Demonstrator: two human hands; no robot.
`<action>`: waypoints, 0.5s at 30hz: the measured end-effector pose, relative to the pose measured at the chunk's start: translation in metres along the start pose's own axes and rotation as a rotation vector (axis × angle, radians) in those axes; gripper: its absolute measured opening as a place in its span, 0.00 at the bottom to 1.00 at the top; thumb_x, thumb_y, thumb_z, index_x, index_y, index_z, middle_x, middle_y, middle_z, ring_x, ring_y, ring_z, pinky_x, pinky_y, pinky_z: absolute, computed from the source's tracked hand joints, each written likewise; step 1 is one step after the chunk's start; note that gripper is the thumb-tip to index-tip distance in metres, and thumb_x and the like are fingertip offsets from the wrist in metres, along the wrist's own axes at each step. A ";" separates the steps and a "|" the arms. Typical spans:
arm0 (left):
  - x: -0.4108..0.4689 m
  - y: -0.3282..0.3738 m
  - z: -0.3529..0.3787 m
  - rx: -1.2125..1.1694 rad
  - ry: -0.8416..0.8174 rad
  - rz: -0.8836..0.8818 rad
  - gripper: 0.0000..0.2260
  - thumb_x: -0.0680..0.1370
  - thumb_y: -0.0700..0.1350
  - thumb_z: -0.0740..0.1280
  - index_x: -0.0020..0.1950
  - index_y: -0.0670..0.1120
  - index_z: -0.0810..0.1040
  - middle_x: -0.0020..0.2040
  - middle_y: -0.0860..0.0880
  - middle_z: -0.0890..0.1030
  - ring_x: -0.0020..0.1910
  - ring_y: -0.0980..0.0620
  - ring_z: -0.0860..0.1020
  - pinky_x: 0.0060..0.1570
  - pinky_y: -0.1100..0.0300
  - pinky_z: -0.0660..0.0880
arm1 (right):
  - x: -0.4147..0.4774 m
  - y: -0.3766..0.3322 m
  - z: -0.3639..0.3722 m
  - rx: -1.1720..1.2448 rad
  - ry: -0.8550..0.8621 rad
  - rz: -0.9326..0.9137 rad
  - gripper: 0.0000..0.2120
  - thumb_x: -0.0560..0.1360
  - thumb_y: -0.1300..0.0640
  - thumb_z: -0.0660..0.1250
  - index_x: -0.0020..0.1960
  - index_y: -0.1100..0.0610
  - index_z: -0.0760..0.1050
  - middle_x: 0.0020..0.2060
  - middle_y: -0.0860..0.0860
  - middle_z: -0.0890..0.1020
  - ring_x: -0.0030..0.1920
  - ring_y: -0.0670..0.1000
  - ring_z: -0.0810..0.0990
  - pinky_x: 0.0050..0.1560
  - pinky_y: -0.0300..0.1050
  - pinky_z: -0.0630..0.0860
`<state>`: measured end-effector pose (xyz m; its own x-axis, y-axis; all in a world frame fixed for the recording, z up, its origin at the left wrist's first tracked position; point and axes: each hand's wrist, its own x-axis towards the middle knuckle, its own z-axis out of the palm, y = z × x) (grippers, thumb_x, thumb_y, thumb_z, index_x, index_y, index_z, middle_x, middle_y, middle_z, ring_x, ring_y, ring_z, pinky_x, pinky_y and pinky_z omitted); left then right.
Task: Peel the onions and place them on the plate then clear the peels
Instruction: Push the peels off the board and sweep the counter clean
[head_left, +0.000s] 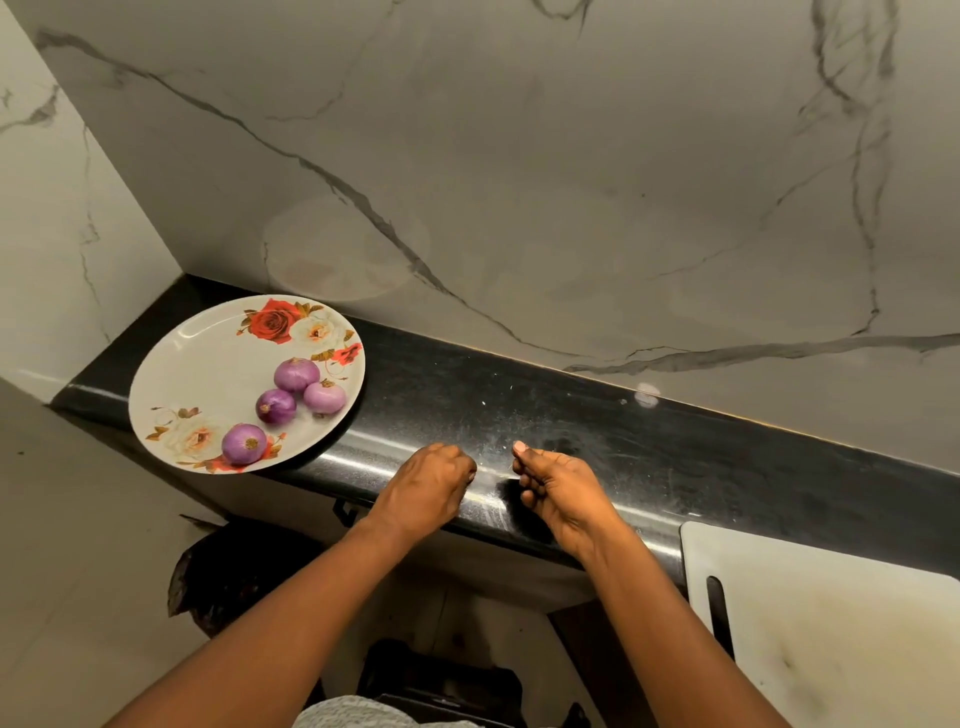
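A white cutting board (831, 634) is seen nearest, well to the right of the floral plate (208, 374). Just right of the plate, at the front edge of the black counter (675, 467), the left hand (431, 486) and right hand (558, 491) are held close together. The fingers of both are curled inward, and whether anything is pinched inside cannot be told. Four peeled purple onions (276, 406) lie on the plate's right half, three clustered and one nearer its front rim. A marble wall (571, 182) rises behind the plate.
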<state>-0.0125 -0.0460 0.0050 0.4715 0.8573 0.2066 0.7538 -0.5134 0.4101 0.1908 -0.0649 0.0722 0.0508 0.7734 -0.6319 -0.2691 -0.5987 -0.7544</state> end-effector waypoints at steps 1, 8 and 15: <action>0.000 0.001 -0.001 0.018 -0.017 0.010 0.02 0.81 0.39 0.70 0.50 0.44 0.82 0.44 0.48 0.80 0.44 0.48 0.78 0.47 0.52 0.79 | -0.001 -0.001 0.001 0.017 0.000 0.002 0.07 0.78 0.56 0.76 0.46 0.60 0.83 0.37 0.50 0.83 0.35 0.45 0.77 0.35 0.37 0.77; -0.005 -0.001 -0.003 -0.080 -0.011 -0.103 0.02 0.84 0.41 0.67 0.53 0.45 0.78 0.47 0.49 0.79 0.48 0.51 0.75 0.51 0.51 0.77 | -0.004 -0.006 0.000 0.127 -0.014 0.041 0.07 0.78 0.58 0.76 0.48 0.63 0.83 0.36 0.52 0.82 0.34 0.45 0.77 0.34 0.36 0.78; -0.025 -0.002 -0.034 -0.724 0.371 -0.698 0.05 0.81 0.42 0.73 0.50 0.52 0.85 0.45 0.54 0.86 0.46 0.61 0.84 0.49 0.67 0.78 | -0.004 -0.011 0.017 0.258 -0.136 0.153 0.05 0.79 0.59 0.74 0.50 0.62 0.82 0.39 0.54 0.83 0.36 0.46 0.78 0.35 0.38 0.81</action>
<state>-0.0412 -0.0652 0.0296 -0.2196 0.9730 -0.0706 0.2942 0.1350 0.9462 0.1774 -0.0576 0.0859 -0.1335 0.7100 -0.6914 -0.4993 -0.6508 -0.5719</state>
